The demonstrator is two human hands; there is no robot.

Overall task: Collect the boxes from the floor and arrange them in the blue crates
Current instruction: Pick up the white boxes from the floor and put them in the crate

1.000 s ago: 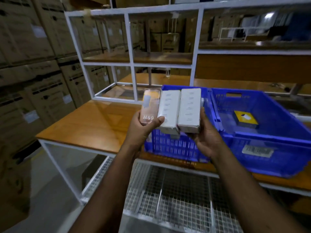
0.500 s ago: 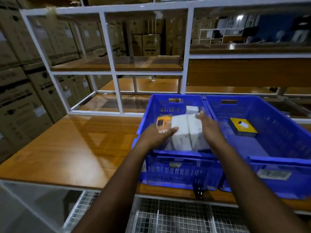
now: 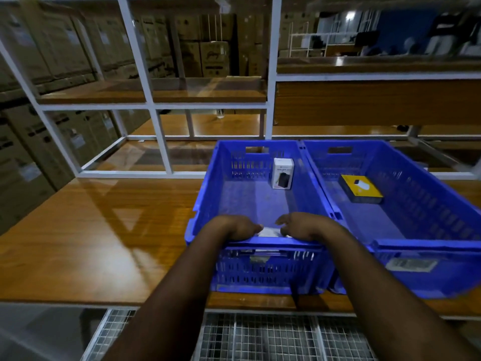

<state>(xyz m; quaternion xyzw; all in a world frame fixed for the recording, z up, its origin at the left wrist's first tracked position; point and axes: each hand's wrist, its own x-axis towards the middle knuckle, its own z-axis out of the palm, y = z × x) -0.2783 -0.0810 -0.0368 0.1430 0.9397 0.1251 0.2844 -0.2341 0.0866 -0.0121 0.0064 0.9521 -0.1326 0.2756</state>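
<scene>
Two blue crates stand side by side on the wooden table, the left crate (image 3: 203, 196) and the right crate (image 3: 426, 244). My left hand (image 3: 234, 227) and my right hand (image 3: 303, 226) reach over the left crate's near rim and hold a set of white boxes (image 3: 269, 232) low against its near wall. Only a sliver of those boxes shows between the hands, and most of my fingers are hidden. A small white box (image 3: 283, 173) stands upright at the far end of the left crate. A yellow box (image 3: 361, 189) lies flat in the right crate.
The wooden table (image 3: 104, 230) stretches to the left of the crates. A white metal shelf frame (image 3: 161, 142) rises behind them. Stacked cardboard cartons (image 3: 26, 157) line the left side. A wire mesh shelf (image 3: 260, 337) sits under the table.
Both hands have carried the boxes from above the crate's front edge down into the left crate, close to its near wall. The view has come closer and looks further down.
</scene>
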